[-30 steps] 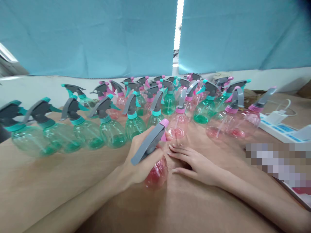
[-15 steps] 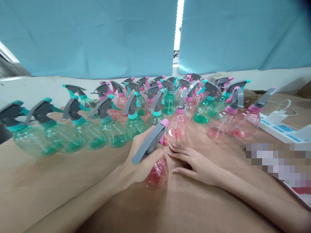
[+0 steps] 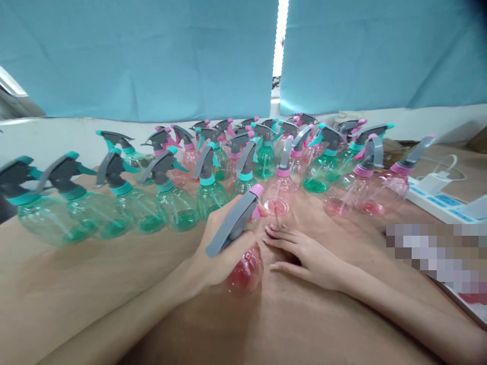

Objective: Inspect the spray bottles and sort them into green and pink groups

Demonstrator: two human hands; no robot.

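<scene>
The left hand [image 3: 218, 243] clasps the neck of a pink spray bottle [image 3: 243, 271] resting on the tabletop [image 3: 95, 289] at centre. The right hand [image 3: 304, 251] lies flat and released at the bottle's 3 o'clock. Rows of other bottles [image 3: 175, 205] stand at its 12 o'clock.

Packing workshop: massed spray bottles [image 3: 175, 203]

The clear pink plastic spray bottle [image 3: 243, 271] looks glossy, its grey plastic trigger head [image 3: 234, 223] matt. Behind it, translucent green plastic bottles [image 3: 175, 205] shine. The brown paper-covered surface [image 3: 95, 274] is matt; blue cloth curtains [image 3: 152, 56] hang beyond.
</scene>
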